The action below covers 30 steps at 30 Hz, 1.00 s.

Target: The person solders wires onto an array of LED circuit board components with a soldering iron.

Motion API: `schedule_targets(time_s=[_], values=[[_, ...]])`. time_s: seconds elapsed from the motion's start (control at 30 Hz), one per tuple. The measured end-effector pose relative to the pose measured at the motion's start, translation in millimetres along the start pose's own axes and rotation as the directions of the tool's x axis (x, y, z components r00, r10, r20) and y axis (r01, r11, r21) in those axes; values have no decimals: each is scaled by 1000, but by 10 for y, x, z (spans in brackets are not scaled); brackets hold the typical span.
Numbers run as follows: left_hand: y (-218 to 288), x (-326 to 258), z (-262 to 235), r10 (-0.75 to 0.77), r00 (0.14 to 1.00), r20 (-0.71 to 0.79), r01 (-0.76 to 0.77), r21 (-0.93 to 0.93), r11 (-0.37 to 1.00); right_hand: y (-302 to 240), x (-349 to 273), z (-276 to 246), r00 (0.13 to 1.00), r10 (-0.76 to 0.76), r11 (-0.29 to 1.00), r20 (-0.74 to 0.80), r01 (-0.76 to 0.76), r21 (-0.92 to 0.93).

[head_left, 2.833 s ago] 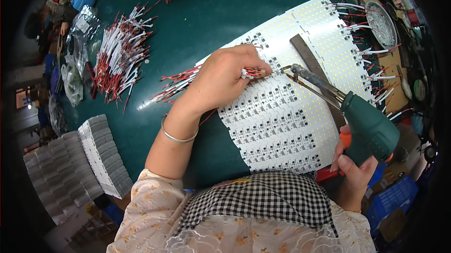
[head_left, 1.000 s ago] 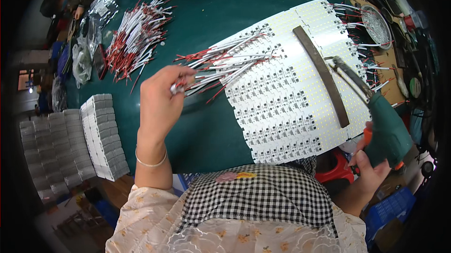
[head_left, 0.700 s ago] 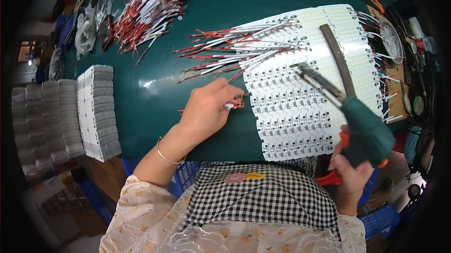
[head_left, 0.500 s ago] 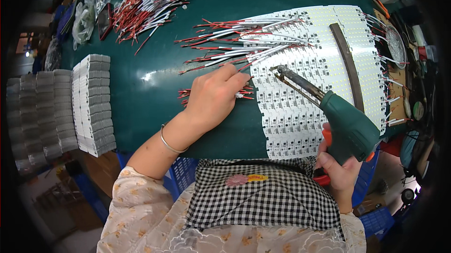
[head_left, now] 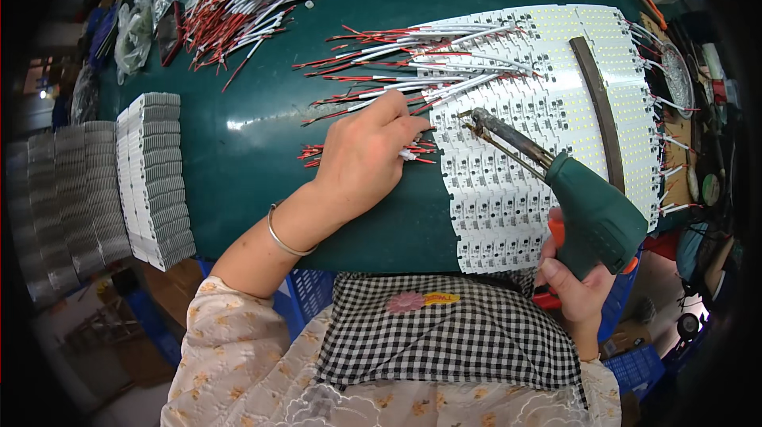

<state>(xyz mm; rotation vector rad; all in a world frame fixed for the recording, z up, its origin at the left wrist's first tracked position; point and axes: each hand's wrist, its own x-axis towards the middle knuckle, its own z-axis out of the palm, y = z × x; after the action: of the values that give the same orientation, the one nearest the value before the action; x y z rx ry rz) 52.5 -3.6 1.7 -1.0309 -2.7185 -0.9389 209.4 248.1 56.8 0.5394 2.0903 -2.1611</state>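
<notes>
My left hand (head_left: 365, 145) is closed in a pinch at the left edge of a sheet of white circuit boards (head_left: 508, 165). A small bunch of red and white wires (head_left: 313, 159) shows on both sides of it; the finger pads are partly hidden. My right hand (head_left: 575, 288) grips a green soldering gun (head_left: 599, 217) with a red trigger. Its dark metal tip points left, over the board's left part, close to my left fingertips. Several white wires with red ends (head_left: 373, 82) lie across the board's far left edge.
A dark bar (head_left: 599, 113) lies across the boards. A large wire heap (head_left: 246, 6) sits far left, with stacked white boards (head_left: 151, 181) nearer on the left. Along the right edge, more wires (head_left: 675, 141) stick out beside a clear round dish (head_left: 673, 78).
The view has shifted slightly. My left fingertips have moved a little away from me along the board's edge. The soldering gun stays over nearly the same part of the boards.
</notes>
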Motion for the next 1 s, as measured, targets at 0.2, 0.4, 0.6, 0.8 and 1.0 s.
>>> schedule_targets(time_s=[0.2,0.4,0.6,0.8,1.0], values=[[-34,1,18,67,995,-79,-73,-69,995,18,19,-50,999,26,999,32,-24,-42],[-34,21,30,42,998,-55,-47,-97,994,78,26,-36,998,-13,999,66,16,-42],[-30,-10,61,38,998,-52,-44,-116,992,116,36,-57,990,1,996,143,11,-84],[-77,-23,104,56,995,-78,-65,-130,989,85,49,31,993,54,997,107,-48,-57],[-78,-14,111,51,997,-64,-61,-165,984,133,71,40,990,22,999,139,-17,-38]])
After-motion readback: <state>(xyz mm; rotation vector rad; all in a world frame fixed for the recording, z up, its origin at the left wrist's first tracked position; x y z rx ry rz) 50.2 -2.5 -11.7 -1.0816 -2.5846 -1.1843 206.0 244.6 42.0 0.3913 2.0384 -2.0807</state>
